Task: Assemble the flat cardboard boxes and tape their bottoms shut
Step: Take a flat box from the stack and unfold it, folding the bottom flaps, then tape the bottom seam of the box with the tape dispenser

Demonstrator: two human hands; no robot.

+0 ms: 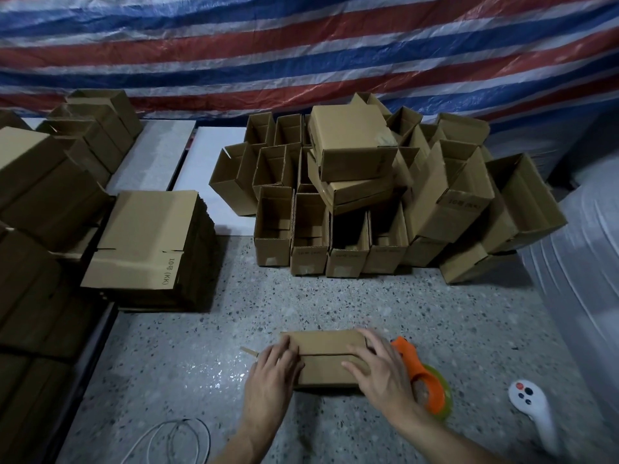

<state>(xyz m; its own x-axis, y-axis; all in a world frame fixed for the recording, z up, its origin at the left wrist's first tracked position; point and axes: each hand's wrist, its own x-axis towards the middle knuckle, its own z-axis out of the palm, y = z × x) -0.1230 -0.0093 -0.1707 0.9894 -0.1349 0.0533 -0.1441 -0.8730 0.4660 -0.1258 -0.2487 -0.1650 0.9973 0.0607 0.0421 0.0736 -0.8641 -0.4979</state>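
A small cardboard box stands on the speckled floor near the bottom centre, its folded bottom flaps facing up with the seam running left to right. My left hand rests on its left end, fingers laid over the flaps. My right hand presses flat on the right end. An orange tape dispenser with a roll of clear tape lies on the floor just right of the box, partly behind my right hand. A stack of flat cardboard boxes sits at the left.
A pile of assembled open boxes fills the middle and right of the floor ahead. More flat stacks line the left edge. A white controller lies at lower right, a white cable at lower left. A striped tarp hangs behind.
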